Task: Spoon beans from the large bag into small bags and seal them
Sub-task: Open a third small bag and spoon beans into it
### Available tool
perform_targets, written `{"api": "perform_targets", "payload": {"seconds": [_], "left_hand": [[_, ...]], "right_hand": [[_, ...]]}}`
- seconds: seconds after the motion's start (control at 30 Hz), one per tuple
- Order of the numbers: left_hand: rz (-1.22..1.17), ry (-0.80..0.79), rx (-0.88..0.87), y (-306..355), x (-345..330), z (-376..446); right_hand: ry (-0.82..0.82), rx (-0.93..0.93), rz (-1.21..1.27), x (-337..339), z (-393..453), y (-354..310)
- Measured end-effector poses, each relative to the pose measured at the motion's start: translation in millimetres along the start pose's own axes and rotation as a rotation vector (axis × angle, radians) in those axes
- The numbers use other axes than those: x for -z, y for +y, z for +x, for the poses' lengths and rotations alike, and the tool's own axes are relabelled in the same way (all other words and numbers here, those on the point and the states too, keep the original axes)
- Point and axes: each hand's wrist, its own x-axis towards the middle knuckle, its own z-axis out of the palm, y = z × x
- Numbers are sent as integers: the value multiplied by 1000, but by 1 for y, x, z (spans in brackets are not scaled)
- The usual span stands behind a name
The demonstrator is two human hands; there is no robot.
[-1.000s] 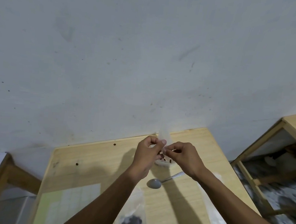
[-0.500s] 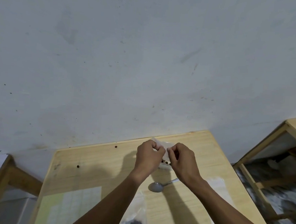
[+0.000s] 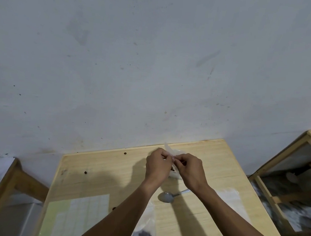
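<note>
table [image 3: 212, 158] edge; hands [image 3: 173, 165] pinch bag [image 3: 171, 151].

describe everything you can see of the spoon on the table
The spoon looks like plain grey metal with a dull sheen. It lies flat on the wooden table, bowl facing up and empty, pointing toward the person. Its thin handle runs up and to the right, and its far end disappears under the right hand's wrist. Neither hand touches it; it sits just below them, partly within the arms' shadow.
</note>
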Motion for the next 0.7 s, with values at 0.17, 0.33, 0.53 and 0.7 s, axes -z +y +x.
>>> {"api": "perform_targets", "payload": {"seconds": [0.17,0.33,0.53,0.7], "left_hand": [[137,-17,-27,-3,2,-2],[181,-35,-69,-4,1,-8],[263,-111,-418,-16,18,0],[479,-134,-499,-18,26,-1]], "right_hand": [[118,-92,10,2,5,8],[80,-144,36,25,26,4],[-106,18,-36,32,22,4],[-87,12,35,32,19,0]]}}
